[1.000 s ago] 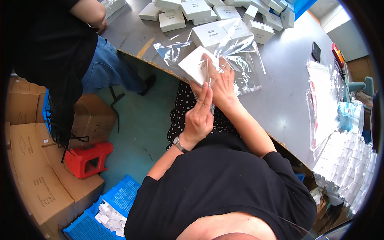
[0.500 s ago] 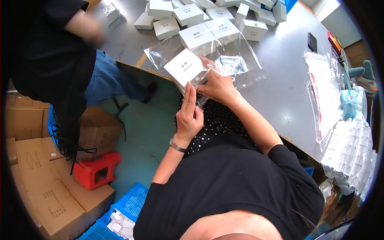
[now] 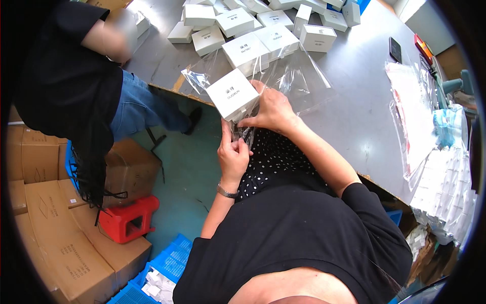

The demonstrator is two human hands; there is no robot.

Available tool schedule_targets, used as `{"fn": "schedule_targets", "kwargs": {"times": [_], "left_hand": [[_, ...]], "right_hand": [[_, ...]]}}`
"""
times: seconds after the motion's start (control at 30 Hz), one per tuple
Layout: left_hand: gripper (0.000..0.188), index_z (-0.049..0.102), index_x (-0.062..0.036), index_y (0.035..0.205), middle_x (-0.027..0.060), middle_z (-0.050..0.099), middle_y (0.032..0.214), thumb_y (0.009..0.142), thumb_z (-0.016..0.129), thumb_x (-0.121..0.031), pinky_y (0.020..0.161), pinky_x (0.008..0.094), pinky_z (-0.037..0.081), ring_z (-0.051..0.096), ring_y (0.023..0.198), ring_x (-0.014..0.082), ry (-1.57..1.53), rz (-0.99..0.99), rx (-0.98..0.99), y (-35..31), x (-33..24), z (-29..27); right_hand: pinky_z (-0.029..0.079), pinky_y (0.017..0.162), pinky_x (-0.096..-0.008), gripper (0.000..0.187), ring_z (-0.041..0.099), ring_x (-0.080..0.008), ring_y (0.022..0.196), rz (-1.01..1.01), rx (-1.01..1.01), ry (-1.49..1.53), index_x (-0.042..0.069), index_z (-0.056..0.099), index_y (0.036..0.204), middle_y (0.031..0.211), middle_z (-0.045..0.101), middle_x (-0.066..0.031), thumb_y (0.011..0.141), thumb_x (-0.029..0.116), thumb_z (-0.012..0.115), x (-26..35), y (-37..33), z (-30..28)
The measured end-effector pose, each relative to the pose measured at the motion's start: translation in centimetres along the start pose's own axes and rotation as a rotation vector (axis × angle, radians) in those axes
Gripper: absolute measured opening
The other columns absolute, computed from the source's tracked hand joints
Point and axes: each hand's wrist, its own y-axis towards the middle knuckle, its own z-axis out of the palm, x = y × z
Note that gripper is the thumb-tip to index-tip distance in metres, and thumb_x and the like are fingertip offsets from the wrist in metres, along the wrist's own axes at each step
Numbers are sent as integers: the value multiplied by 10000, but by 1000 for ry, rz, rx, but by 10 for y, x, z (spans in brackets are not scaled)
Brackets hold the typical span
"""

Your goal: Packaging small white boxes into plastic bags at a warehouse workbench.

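Your left hand [image 3: 234, 159] has dropped lower beneath the white box [image 3: 233, 94], pinching clear film [image 3: 246, 133]. Your right hand [image 3: 276, 109] grips box, at table [image 3: 349, 101] edge: printed face up, corner toward you, long axis unclear.

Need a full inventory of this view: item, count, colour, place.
Held box: 1, white, at the hands
Table boxes: many, white, far side of table
Clear film: count unclear, transparent, around the near boxes
Table: 1, grey, centre to right
Phone: 1, black, table right
Flat bags: stack, clear, table right
Wrapped packs: many, white, far right
Cartons: several, brown, lower left
Likely stool: 1, red, by cartons
Crates: several, blue, mostly lower left
Small boxes: many, white, in bottom crate
Co-worker: 1, black top, blue jeans, upper left
Watch: 1, dark, left wrist
Left hand: 1, bare, below held box
Right hand: 1, bare, right of held box
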Motion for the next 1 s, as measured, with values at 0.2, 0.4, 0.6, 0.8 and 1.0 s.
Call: {"fn": "schedule_targets", "kwargs": {"times": [0.2, 0.4, 0.6, 0.8, 1.0], "left_hand": [[762, 175, -31, 1547, 210, 459, 1466, 845, 435, 115, 499, 244, 531, 626, 567, 105, -86, -11, -38, 2, 5, -5], [770, 161, -23, 1547, 203, 401, 1509, 837, 425, 118, 471, 240, 518, 615, 556, 100, -77, -65, -34, 14, 2, -12], [741, 212, 5, 1522, 188, 449, 1459, 855, 521, 94, 450, 226, 491, 589, 555, 82, -42, -55, -92, 23, 6, -10], [368, 519, 28, 1272, 92, 660, 895, 939, 636, -76, 422, 219, 455, 594, 546, 100, 54, -199, -91, 39, 8, -15], [434, 471, 46, 1337, 75, 683, 828, 945, 616, -70, 485, 237, 476, 610, 574, 95, 169, -229, -86, 42, -2, -19]], "right_hand": [[453, 994, -422, 915, 533, -375, 1159, -14, -166, -35, 53, 529, 1321, 1212, 624, -142, 551, 405, 876, 2, -4, 13], [490, 929, -436, 654, 613, -360, 1061, -214, 106, 162, 110, 588, 1299, 1129, 675, -135, 685, 214, 787, -34, 28, 2], [497, 902, -435, 493, 628, -352, 1028, -260, 79, 244, 114, 638, 1247, 1106, 675, -143, 761, 155, 706, -48, 29, 7], [536, 823, -445, 335, 664, -339, 945, -231, 7, 210, 106, 653, 1147, 1008, 682, -115, 817, 166, 660, -34, 26, 12], [547, 798, -457, 514, 669, -344, 946, -92, 107, 120, 154, 535, 1344, 1158, 648, -116, 850, 247, 644, -26, 22, 6]]}}
